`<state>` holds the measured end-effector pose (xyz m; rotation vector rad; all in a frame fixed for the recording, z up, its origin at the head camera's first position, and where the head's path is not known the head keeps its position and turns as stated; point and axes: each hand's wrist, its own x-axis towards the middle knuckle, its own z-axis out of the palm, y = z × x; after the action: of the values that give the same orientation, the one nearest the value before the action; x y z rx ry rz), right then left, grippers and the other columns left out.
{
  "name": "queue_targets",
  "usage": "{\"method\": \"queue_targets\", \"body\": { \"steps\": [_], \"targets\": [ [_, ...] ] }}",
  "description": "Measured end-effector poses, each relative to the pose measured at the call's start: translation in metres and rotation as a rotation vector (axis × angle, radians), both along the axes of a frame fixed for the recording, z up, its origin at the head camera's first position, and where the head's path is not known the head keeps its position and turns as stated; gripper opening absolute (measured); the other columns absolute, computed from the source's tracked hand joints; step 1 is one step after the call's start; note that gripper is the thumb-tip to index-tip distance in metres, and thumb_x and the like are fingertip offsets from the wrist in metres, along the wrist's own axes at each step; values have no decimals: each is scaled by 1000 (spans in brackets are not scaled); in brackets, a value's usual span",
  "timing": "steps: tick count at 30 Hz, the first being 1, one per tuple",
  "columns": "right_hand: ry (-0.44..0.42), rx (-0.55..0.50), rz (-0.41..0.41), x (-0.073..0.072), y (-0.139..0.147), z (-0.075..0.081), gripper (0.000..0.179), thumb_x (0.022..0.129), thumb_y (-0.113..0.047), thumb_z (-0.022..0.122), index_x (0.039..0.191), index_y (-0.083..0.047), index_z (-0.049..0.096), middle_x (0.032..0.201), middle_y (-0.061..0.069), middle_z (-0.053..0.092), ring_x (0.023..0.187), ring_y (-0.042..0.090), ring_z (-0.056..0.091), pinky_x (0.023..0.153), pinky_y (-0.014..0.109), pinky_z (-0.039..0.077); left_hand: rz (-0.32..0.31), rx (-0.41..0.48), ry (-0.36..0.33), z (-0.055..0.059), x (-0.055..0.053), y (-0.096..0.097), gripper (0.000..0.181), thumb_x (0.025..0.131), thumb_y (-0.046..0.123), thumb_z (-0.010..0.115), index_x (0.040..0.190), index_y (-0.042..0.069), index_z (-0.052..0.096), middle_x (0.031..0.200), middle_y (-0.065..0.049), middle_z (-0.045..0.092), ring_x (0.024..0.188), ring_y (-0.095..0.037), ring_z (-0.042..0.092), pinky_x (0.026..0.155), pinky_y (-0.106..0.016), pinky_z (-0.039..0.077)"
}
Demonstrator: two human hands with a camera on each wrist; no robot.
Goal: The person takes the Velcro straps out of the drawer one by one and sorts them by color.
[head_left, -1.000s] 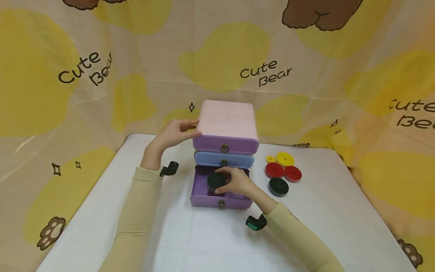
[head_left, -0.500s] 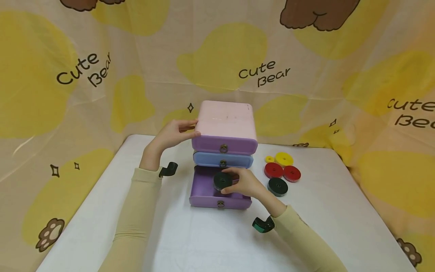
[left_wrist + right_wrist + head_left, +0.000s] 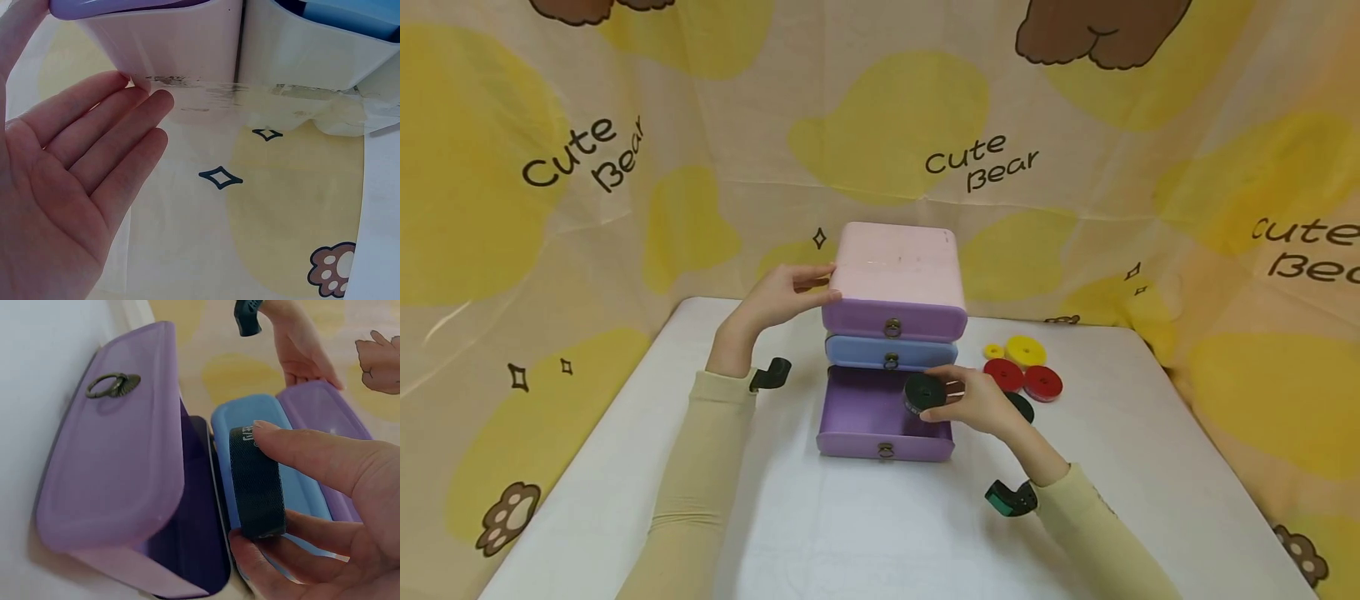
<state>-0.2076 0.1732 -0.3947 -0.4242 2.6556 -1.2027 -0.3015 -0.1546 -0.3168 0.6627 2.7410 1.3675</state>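
A small chest with a pale pink top (image 3: 898, 265) stands on the table, its purple bottom drawer (image 3: 886, 447) pulled out. My left hand (image 3: 778, 296) rests its fingertips against the chest's upper left side; in the left wrist view its fingers (image 3: 119, 140) are nearly straight. Between thumb and fingers, my right hand (image 3: 977, 402) pinches a dark roll of tape (image 3: 923, 392) over the drawer's right side. White print and a woven-looking rim show on this roll (image 3: 257, 487) in the right wrist view.
Right of the chest lie two red rolls (image 3: 1042, 383), a large yellow roll (image 3: 1026, 351), a small yellow roll (image 3: 993, 352) and another dark roll (image 3: 1020, 407), partly hidden by my right hand. The blue middle drawer (image 3: 865, 351) is closed. A printed curtain (image 3: 880, 125) hangs behind the table.
My right hand has moved to the right across the drawer with the dark roll of tape, from near its middle to its right side. My left hand stays put.
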Motion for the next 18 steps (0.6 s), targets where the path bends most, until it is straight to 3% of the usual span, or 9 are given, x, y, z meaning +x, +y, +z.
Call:
{"method": "queue_targets", "body": {
  "steps": [8, 18],
  "targets": [
    [13, -40, -27, 1, 20, 1, 65, 71, -32, 84, 128, -12, 59, 118, 12, 65, 106, 31, 64, 83, 38, 56, 5, -12, 10, -4, -4, -2, 70, 77, 54, 72, 136, 22, 53, 138, -1, 54, 123, -21, 55, 100, -42, 46],
    [66, 6, -82, 0, 45, 1, 65, 71, -33, 83, 127, -11, 59, 119, 12, 65, 102, 31, 64, 87, 42, 54, 2, -11, 21, -6, -6, -2, 69, 77, 53, 72, 136, 22, 54, 137, -1, 55, 122, -20, 56, 100, -41, 47]
  ]
}}
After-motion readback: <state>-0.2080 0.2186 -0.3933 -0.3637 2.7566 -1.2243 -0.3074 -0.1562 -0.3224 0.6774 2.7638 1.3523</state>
